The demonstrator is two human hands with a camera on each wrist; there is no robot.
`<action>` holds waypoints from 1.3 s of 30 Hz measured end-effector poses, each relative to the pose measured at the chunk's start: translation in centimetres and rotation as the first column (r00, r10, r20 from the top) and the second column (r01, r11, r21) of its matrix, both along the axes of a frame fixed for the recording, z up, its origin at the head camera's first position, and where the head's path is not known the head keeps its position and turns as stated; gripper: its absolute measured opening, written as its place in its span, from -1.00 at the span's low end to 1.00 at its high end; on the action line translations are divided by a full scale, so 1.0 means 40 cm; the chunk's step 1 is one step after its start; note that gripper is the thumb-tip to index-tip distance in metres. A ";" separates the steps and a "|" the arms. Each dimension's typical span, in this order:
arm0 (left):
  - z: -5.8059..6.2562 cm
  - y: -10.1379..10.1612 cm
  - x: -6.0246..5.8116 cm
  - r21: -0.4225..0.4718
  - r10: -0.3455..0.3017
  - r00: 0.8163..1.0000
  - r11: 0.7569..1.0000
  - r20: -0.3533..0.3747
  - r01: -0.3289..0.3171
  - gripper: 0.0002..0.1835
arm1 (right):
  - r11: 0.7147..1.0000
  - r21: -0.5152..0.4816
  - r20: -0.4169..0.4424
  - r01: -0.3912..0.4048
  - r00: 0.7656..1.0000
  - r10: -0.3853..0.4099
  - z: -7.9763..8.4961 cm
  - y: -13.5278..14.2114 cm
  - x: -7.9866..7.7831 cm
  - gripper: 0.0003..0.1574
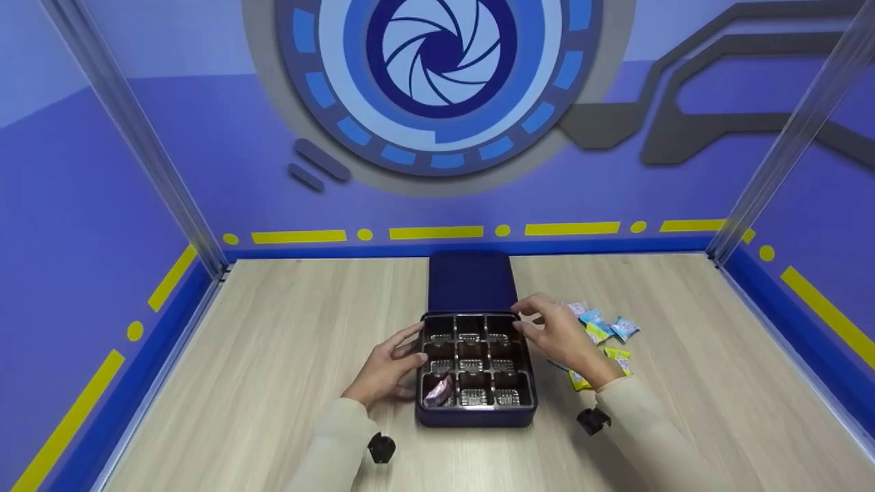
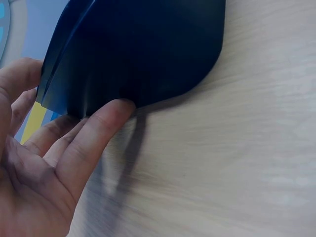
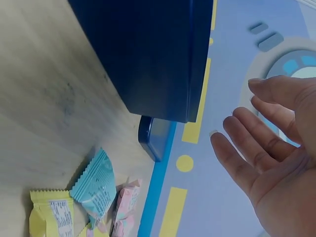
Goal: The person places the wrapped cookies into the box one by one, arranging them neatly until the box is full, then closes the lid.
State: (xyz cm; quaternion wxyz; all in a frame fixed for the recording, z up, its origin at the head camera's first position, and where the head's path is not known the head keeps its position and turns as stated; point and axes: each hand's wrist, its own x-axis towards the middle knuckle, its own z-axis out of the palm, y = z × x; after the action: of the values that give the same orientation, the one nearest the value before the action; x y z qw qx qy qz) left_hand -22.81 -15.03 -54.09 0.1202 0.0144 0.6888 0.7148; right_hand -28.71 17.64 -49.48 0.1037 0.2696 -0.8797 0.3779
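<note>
- Nine-compartment box (image 1: 474, 417) sits open, pink-wrapped candy (image 1: 439, 391) in its near-left compartment.
- Left hand (image 1: 386, 369), fingers spread, touches the box's left side; even pressure should steady it.
- Right hand (image 1: 560, 333), empty, fingers apart, is at the box's far-right corner.

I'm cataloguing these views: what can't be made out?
Head view: number of wrapped packets, partly hidden by the right hand.
Head view: print on the pinkish piece, too small.
Left wrist view: inside of the box, hidden by its own side.
Right wrist view: lowest packets, cut by bottom edge.
</note>
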 end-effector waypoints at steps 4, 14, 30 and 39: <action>0.001 0.000 0.002 0.003 -0.003 1.000 1.000 -0.007 0.003 -0.26 | 1.000 -0.002 -0.007 0.016 1.000 -0.016 -0.001 0.007 -0.007 -0.70; 0.001 -0.001 0.000 -0.022 -0.009 1.000 1.000 -0.001 0.009 -0.27 | 0.998 0.015 0.000 0.068 0.998 -0.068 -0.004 0.027 -0.024 -0.69; -0.006 0.005 -0.002 -0.028 -0.009 1.000 1.000 -0.017 0.009 -0.24 | 0.993 0.036 0.042 0.111 0.993 -0.113 -0.032 0.063 -0.046 -0.71; -0.005 0.003 -0.003 -0.043 -0.007 1.000 0.999 -0.015 0.006 -0.23 | 0.988 0.063 0.037 0.144 0.989 -0.146 -0.045 0.087 -0.062 -0.74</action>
State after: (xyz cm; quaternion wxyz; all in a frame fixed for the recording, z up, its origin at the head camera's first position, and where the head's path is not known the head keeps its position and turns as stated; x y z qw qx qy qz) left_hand -22.93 -14.90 -54.27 0.1175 0.0195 0.7047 0.6994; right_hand -31.20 21.13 -51.29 0.1044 0.2000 -0.9099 0.3482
